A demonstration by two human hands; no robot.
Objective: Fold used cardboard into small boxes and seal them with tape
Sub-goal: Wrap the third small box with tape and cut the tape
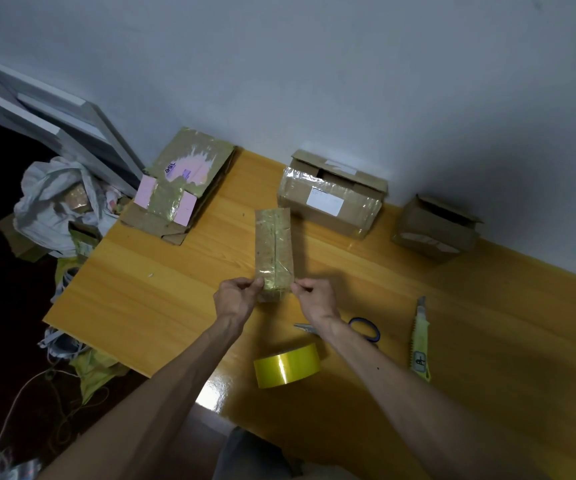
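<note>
**Both hands on the flat box**

Your left hand (236, 296) and right hand (314, 297) pinch the near end of the taped flat box (273, 247), one on each side, fingers curled on its edges. It lies lengthwise mid-table (148, 306). Tape roll (286, 365) sits near you; scissors (362, 329) and cutter (420, 341) lie to its right. Three boxes (331, 199) line the wall.

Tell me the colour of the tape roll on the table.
Glossy yellow; the round roll of packing tape shows best in the head view.
</note>
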